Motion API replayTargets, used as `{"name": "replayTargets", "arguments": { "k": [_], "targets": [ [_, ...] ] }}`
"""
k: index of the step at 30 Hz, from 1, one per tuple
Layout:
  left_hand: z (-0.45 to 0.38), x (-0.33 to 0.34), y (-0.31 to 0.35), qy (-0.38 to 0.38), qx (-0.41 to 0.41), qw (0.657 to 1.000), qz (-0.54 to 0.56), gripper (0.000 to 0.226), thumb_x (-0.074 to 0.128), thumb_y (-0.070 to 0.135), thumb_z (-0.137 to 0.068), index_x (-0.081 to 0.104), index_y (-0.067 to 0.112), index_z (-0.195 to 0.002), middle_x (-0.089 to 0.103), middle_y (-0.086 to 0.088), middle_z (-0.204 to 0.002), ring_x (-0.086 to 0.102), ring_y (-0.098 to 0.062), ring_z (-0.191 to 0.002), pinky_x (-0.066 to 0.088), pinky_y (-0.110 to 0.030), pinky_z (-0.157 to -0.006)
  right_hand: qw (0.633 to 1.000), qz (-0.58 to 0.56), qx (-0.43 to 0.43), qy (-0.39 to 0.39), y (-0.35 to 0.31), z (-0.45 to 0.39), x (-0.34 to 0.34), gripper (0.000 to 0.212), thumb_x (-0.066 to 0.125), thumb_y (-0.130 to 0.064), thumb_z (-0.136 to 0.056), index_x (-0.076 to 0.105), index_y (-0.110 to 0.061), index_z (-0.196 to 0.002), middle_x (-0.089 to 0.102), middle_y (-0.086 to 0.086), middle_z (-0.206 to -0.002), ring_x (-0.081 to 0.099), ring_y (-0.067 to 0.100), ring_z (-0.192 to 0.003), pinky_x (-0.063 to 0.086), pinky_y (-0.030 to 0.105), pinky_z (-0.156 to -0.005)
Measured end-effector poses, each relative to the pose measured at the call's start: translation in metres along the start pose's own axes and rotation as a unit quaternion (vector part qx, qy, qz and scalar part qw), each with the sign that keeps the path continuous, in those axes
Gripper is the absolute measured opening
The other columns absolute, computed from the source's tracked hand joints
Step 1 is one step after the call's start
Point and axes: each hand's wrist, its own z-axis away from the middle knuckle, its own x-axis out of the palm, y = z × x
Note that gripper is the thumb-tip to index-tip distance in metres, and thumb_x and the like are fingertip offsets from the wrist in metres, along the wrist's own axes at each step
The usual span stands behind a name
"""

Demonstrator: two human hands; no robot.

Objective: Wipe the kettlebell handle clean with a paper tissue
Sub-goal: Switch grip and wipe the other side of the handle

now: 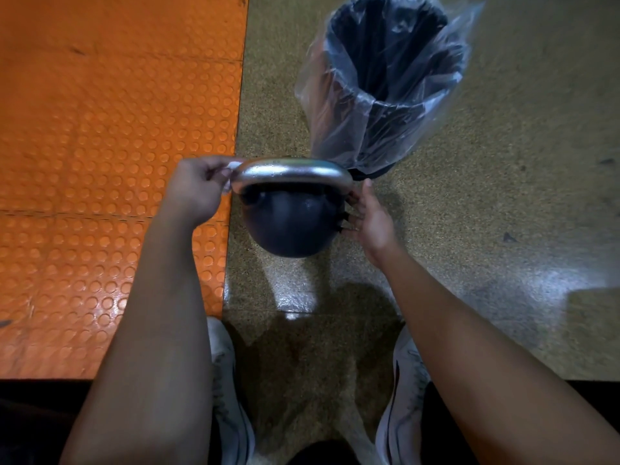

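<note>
- At centre frame I see the kettlebell [291,226]: a round, matte black ball under a smooth, shiny metal handle [292,171] that arches like a thick loop.
- It stands on a speckled, glossy floor [503,196], just right of an orange mat [100,129] covered in raised round studs.
- My left hand [196,189], at the handle's left end, has its fingers curled, pinching a crumpled white paper tissue [229,171] against the metal where the handle bends down.
- My right hand [367,216] lies flat, fingers straight, against the ball's right side, just below the handle's right end.
- Upper right of centre stands a dark round bin [392,72] lined with a thin, wrinkled clear plastic bag, just behind the kettlebell.
- White shoes [402,397] show at the bottom.
</note>
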Motion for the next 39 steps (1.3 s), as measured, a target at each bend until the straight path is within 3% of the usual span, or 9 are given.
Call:
{"name": "replayTargets", "arguments": {
  "k": [4,10,14,19,24,27,30,35,39],
  "targets": [
    [0.013,0.020,-0.007,0.039,-0.030,0.998,-0.047,0.032,0.049,-0.001,-0.098,0.072,0.013,-0.116,0.069,-0.003,-0.099,0.060,-0.016,-0.096,0.039,-0.020,-0.077,1.000,0.012,0.015,0.017,0.006,-0.006,0.000,0.115,0.060,-0.102,-0.056,0.058,-0.031,-0.146,0.055,0.005,-0.152,0.059,0.033,-0.131,0.059,0.052,-0.096],
    [0.016,0.027,0.001,0.108,-0.018,0.994,0.018,0.032,0.048,-0.003,-0.097,0.072,0.009,-0.115,0.068,-0.004,-0.096,0.060,-0.014,-0.091,0.043,-0.020,-0.077,0.999,0.034,0.023,0.030,0.011,-0.010,-0.002,0.118,0.059,-0.104,-0.054,0.053,-0.035,-0.150,0.041,0.002,-0.163,0.051,0.037,-0.138,0.059,0.053,-0.094],
    [0.012,0.022,0.008,0.049,-0.023,0.994,-0.093,0.040,0.045,-0.012,-0.083,0.073,0.015,-0.093,0.066,-0.006,-0.086,0.058,-0.017,-0.087,0.037,-0.024,-0.068,0.999,0.032,0.017,0.018,0.008,-0.008,0.000,0.125,0.059,-0.106,-0.047,0.056,-0.033,-0.148,0.047,0.005,-0.158,0.055,0.035,-0.135,0.060,0.048,-0.093],
    [0.005,0.017,0.005,0.072,-0.002,0.997,-0.039,0.036,0.048,-0.005,-0.093,0.073,0.014,-0.111,0.068,-0.003,-0.095,0.063,-0.018,-0.094,0.045,-0.024,-0.080,0.999,0.026,0.022,0.022,0.009,-0.009,0.000,0.128,0.061,-0.105,-0.047,0.051,-0.032,-0.152,0.047,0.006,-0.159,0.055,0.035,-0.136,0.059,0.050,-0.095],
    [0.011,0.030,-0.017,0.081,-0.040,0.993,-0.072,0.032,0.048,-0.002,-0.095,0.073,0.017,-0.104,0.069,-0.008,-0.097,0.059,-0.016,-0.091,0.043,-0.025,-0.077,0.999,0.028,0.023,0.025,0.011,-0.009,0.001,0.126,0.059,-0.106,-0.048,0.052,-0.033,-0.151,0.047,0.005,-0.159,0.055,0.034,-0.136,0.055,0.055,-0.101],
    [0.007,0.027,-0.006,0.072,-0.020,0.996,0.050,0.037,0.046,-0.008,-0.094,0.070,0.020,-0.102,0.070,-0.004,-0.095,0.063,-0.015,-0.089,0.053,-0.031,-0.088,0.999,0.041,0.014,0.027,0.014,-0.010,0.001,0.123,0.055,-0.107,-0.051,0.054,-0.033,-0.149,0.055,0.002,-0.153,0.057,0.029,-0.133,0.052,0.056,-0.106],
    [0.011,0.027,-0.005,0.106,-0.003,0.989,0.100,0.033,0.047,-0.003,-0.098,0.070,0.019,-0.106,0.071,0.000,-0.095,0.065,-0.006,-0.083,0.052,-0.024,-0.083,0.999,0.024,0.026,0.034,0.015,-0.011,0.001,0.128,0.059,-0.105,-0.052,0.047,-0.031,-0.155,0.051,0.003,-0.156,0.056,0.031,-0.135,0.053,0.055,-0.105],
    [0.010,0.031,-0.013,0.072,-0.015,0.995,-0.070,0.035,0.046,-0.011,-0.086,0.072,0.013,-0.089,0.066,-0.008,-0.084,0.060,-0.017,-0.085,0.041,-0.029,-0.071,0.999,0.021,0.026,0.034,0.016,-0.011,0.000,0.130,0.060,-0.105,-0.052,0.043,-0.029,-0.157,0.050,0.005,-0.158,0.054,0.033,-0.136,0.053,0.056,-0.105],
    [0.002,0.019,-0.001,0.065,0.012,0.998,-0.015,0.039,0.046,-0.009,-0.089,0.075,0.013,-0.104,0.070,-0.003,-0.098,0.063,-0.016,-0.099,0.048,-0.027,-0.089,0.999,0.001,0.026,0.027,0.013,-0.008,0.001,0.136,0.065,-0.102,-0.048,0.042,-0.025,-0.158,0.052,0.006,-0.155,0.057,0.032,-0.134,0.057,0.051,-0.100]
  ]
}}
